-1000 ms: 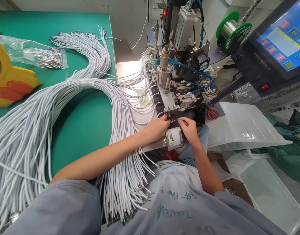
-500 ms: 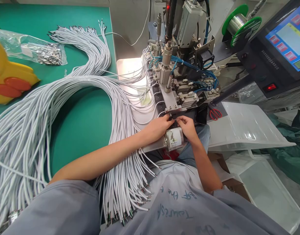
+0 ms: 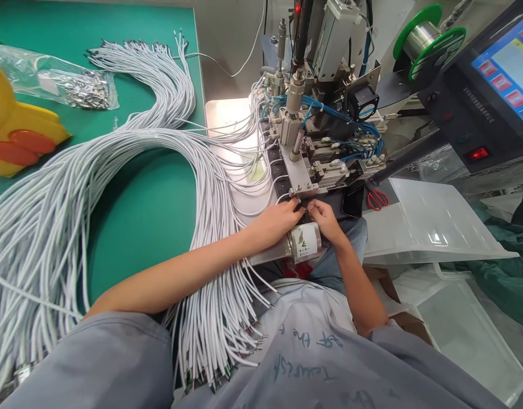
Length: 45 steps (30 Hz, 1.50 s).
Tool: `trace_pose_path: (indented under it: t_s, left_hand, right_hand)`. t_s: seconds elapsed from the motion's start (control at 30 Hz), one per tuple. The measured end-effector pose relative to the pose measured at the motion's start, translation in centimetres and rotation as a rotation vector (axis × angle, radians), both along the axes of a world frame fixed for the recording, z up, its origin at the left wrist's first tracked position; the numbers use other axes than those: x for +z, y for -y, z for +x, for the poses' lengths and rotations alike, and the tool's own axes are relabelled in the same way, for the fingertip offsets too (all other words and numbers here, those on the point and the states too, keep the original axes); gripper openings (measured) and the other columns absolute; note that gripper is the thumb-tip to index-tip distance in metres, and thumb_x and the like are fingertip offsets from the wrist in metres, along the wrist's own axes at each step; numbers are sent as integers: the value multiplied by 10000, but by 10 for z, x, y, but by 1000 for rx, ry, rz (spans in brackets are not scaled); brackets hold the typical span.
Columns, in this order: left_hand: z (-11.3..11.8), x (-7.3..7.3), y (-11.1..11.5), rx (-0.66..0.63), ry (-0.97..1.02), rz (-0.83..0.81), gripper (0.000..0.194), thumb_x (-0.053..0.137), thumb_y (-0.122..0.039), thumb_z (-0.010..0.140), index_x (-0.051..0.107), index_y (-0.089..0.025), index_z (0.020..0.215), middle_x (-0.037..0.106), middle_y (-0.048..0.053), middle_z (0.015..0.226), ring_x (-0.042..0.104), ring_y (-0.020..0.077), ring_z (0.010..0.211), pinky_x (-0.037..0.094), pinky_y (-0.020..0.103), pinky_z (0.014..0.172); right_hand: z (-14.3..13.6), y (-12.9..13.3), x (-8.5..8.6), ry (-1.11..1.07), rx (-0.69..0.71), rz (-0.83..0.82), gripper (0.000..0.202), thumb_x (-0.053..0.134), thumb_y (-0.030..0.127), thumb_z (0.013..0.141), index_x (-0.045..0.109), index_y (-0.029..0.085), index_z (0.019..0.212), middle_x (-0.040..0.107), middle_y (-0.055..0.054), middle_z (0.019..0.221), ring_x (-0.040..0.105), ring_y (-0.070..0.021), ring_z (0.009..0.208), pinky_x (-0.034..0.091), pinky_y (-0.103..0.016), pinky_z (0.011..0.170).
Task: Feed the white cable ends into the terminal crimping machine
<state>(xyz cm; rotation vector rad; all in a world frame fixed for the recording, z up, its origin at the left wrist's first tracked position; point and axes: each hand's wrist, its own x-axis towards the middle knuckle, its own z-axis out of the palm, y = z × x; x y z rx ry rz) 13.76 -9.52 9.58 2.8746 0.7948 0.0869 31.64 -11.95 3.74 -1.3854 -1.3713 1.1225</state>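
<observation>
At the front edge of the machine, my left hand has its fingers pinched together near a white cable end. Close to its right, my right hand also has thumb and fingertips closed. What lies between the fingertips of either hand is too small to make out. The fingertips of both hands nearly meet. Just below them lies a small clear bag with a white label. A large bundle of white cables curves over the green table, and my left forearm passes across it.
On the green table lie a bag of metal parts and a yellow object. Red-handled scissors, a black tray, a wire spool and a control screen are to the right.
The view has shifted slightly, moving the machine and screen a little rightward. Both hands stay at the machine's front edge with only small finger movement.
</observation>
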Motion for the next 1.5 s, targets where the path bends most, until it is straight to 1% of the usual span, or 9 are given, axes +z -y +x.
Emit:
trace_pose_path:
  t_s: [0.1, 0.33, 0.47, 0.6, 0.7, 0.87, 1.1, 1.3, 1.5]
  left_hand:
    - [-1, 5, 1, 11, -52, 40, 351, 377, -74, 881, 531, -82, 1197, 559, 150, 1040, 601, 220, 877, 465, 297, 637]
    - [-5, 22, 4, 114, -171, 65, 180, 492, -42, 784, 655, -105, 740, 617, 112, 743, 619, 221, 709, 381, 292, 554]
    - [-7, 25, 3, 178, -198, 28, 226, 467, -16, 784, 668, -118, 779, 639, 118, 800, 628, 217, 697, 351, 281, 526]
    - [-9, 21, -3, 301, -166, 59, 250, 428, -10, 796, 662, -100, 811, 643, 146, 818, 632, 241, 722, 340, 287, 540]
    - [-9, 15, -9, 331, -157, 95, 247, 418, -42, 812, 657, -103, 808, 650, 146, 784, 625, 238, 715, 313, 283, 539]
    - [-7, 15, -7, 344, -158, 90, 251, 423, -55, 818, 669, -105, 819, 659, 154, 802, 617, 233, 719, 298, 281, 547]
    - [-3, 34, 17, 103, 136, -18, 362, 360, -265, 943, 642, -136, 757, 638, 62, 719, 591, 169, 658, 291, 267, 515]
    - [-1, 6, 6, -80, 529, -180, 270, 417, -229, 926, 664, -120, 919, 618, 46, 750, 569, 119, 682, 403, 220, 606]
    - [-2, -2, -2, -58, 712, -258, 202, 459, -165, 900, 658, -137, 875, 590, 23, 713, 546, 94, 650, 403, 191, 596]
  right_hand:
    - [-4, 1, -6, -45, -39, 7, 374, 510, 524, 782, 401, 198, 634, 287, 65, 547, 274, -73, 509, 257, -214, 485]
    - [-7, -1, -11, -47, -92, 12, 406, 501, 565, 763, 385, 201, 626, 278, 63, 542, 290, -79, 526, 271, -208, 487]
    - [-3, 9, 4, 38, -229, 77, 330, 483, 457, 790, 406, 192, 607, 316, 55, 552, 308, -79, 535, 285, -209, 501]
    - [-19, 51, 31, 179, -401, 176, 268, 455, 338, 838, 455, 182, 619, 393, 41, 562, 347, -78, 525, 303, -213, 507]
    - [-50, 88, 41, 291, -159, 77, 239, 505, 314, 833, 556, 179, 642, 493, 28, 538, 425, -85, 506, 335, -218, 511]
    - [-95, 115, 30, 303, 270, -128, 148, 574, 231, 774, 676, 197, 877, 655, 6, 655, 536, -106, 555, 399, -224, 556]
    - [-53, 87, 49, 189, -48, -20, 92, 576, 212, 741, 652, 161, 740, 615, -2, 640, 525, -98, 572, 413, -212, 546]
    - [-25, 54, 61, -97, -289, 54, 158, 680, 295, 654, 627, 165, 727, 632, -5, 673, 560, -107, 593, 479, -243, 587]
    - [-27, 49, 60, -417, -233, 29, 292, 639, 417, 718, 658, 167, 868, 653, -40, 736, 578, -116, 632, 508, -266, 594]
